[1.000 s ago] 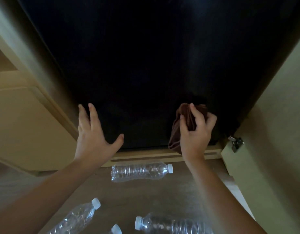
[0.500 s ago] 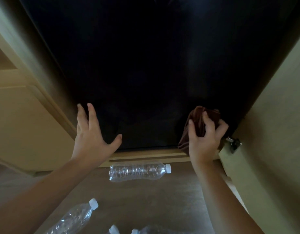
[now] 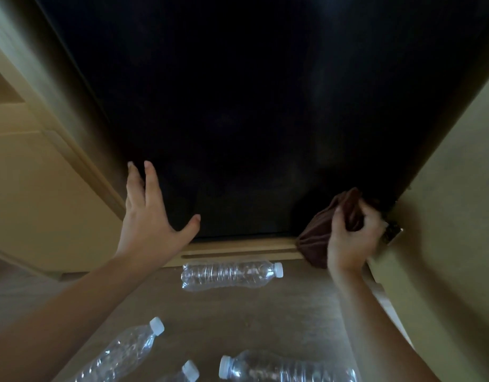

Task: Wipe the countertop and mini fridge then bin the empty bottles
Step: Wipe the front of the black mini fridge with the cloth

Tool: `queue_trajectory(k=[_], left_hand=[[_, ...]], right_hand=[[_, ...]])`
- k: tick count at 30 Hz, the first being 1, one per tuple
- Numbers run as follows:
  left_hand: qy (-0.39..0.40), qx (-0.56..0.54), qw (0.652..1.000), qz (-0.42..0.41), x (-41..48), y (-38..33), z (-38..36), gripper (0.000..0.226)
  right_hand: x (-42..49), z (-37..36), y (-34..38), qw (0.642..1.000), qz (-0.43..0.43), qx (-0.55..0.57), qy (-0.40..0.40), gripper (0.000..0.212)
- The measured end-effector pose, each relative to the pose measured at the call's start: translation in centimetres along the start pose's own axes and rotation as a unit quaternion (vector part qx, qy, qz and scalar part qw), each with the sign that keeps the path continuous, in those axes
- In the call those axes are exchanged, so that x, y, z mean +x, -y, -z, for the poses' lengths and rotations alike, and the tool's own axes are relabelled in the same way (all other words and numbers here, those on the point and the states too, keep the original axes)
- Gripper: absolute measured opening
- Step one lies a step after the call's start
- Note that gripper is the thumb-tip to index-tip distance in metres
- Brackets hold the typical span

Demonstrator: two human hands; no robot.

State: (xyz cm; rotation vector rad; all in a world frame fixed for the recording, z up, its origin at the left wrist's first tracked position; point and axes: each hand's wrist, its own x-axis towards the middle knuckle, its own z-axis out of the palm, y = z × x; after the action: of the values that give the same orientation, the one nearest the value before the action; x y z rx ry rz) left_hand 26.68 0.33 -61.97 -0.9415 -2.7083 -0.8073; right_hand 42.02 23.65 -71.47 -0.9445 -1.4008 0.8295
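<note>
A wooden cabinet [image 3: 45, 175] frames the dark mini fridge [image 3: 251, 119]. The left hand [image 3: 152, 216] lies open against its door. The right hand [image 3: 350, 238] grips a cloth [image 3: 317, 235] at the fridge's lower right corner, apparently mid-wipe. Next, probably: bin the empty bottles [image 3: 229, 274] lying on the floor [image 3: 265, 312].

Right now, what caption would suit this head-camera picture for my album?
Right hand presses a brown cloth to the black mini fridge, left hand open, empty bottles lying nearby.

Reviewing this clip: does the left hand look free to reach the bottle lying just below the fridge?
Probably yes. The left hand is open and holds nothing, spread before the black fridge front; the bottle lies uncovered close below it, with nothing between them.
</note>
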Motion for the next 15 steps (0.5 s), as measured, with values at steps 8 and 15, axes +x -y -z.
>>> queue_trajectory(k=[8, 15], left_hand=[[-0.008, 0.022, 1.0, -0.005, 0.0, 0.1, -0.5, 0.113], [-0.004, 0.017, 1.0, 0.0, 0.0, -0.6, -0.5, 0.115]], right_hand=[[-1.3, -0.2, -3.0, 0.995, -0.087, -0.047, 0.005, 0.037], [-2.2, -1.0, -2.6, 0.988, -0.148, -0.042, -0.005, 0.03]])
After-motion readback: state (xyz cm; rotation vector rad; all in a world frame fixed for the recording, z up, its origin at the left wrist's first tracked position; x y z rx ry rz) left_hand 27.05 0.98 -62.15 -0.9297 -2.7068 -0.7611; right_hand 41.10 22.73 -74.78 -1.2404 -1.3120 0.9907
